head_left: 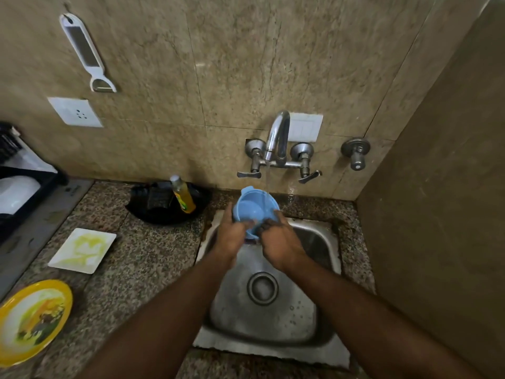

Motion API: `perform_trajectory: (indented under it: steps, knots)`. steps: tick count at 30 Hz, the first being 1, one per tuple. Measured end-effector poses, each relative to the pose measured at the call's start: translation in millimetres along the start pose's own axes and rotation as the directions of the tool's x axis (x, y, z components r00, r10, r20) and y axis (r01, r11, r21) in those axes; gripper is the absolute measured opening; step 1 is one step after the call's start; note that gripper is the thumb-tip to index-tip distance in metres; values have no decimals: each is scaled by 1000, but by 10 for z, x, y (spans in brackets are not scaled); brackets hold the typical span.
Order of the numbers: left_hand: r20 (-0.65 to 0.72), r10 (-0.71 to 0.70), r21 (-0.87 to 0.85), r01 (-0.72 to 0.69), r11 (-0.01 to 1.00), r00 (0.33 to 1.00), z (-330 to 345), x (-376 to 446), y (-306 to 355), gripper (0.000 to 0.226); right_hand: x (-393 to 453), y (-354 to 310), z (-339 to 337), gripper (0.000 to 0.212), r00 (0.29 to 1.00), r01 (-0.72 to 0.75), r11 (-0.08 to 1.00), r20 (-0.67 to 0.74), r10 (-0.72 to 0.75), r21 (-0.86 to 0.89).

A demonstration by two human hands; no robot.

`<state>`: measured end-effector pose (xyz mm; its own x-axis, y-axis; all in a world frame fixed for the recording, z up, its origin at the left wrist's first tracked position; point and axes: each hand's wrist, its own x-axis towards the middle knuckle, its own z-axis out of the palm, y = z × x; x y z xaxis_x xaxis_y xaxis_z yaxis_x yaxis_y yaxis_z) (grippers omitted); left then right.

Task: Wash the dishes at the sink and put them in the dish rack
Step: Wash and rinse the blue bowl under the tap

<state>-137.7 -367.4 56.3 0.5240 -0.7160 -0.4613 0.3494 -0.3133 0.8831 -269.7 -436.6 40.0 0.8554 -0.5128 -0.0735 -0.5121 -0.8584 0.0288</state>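
Note:
I hold a light blue plastic bowl tilted over the back of the steel sink, with its far rim under the thin stream of water falling from the tap. My left hand grips its left side. My right hand grips its right rim, fingertips inside the bowl. On the granite counter to the left lie a dirty white square plate smeared yellow and a dirty yellow-rimmed round plate. The black dish rack stands at the far left edge with a white dish in it.
A black dish behind the counter holds a dark scrubber and a bottle of yellow dish soap. A white grater-peeler hangs on the tiled wall above a socket. A side wall closes in the right of the sink.

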Motion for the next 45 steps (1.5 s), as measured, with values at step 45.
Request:
perform_trajectory:
  steps: [45]
  knots:
    - [41, -289, 687, 183, 704, 956, -64, 69, 674, 19, 294, 794, -28, 56, 791, 593, 719, 94, -605, -363]
